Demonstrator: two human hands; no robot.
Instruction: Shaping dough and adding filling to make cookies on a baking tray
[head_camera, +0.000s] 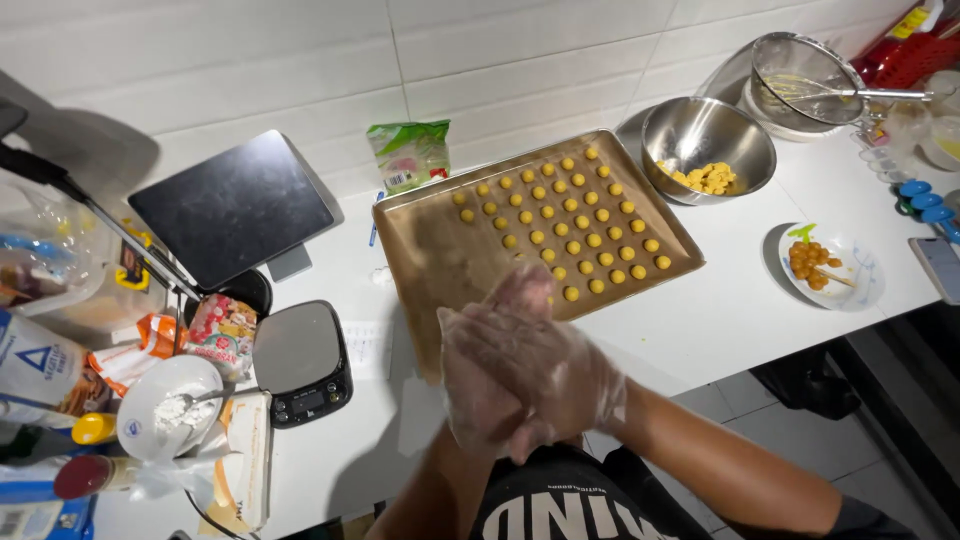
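I'm pressing left hand and right hand palm-to-palm, gloved fingers flat together, over the baking tray; drifting forward risks squashing the dough balls.

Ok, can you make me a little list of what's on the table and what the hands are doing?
hands: left hand and right hand, in thin clear gloves, pressed palm to palm above the table edge
tray: baking tray with rows of small yellow dough balls on its right part
bowl: steel bowl with yellow dough inside
plate: small plate with brownish balls
scale: kitchen scale, left of the tray
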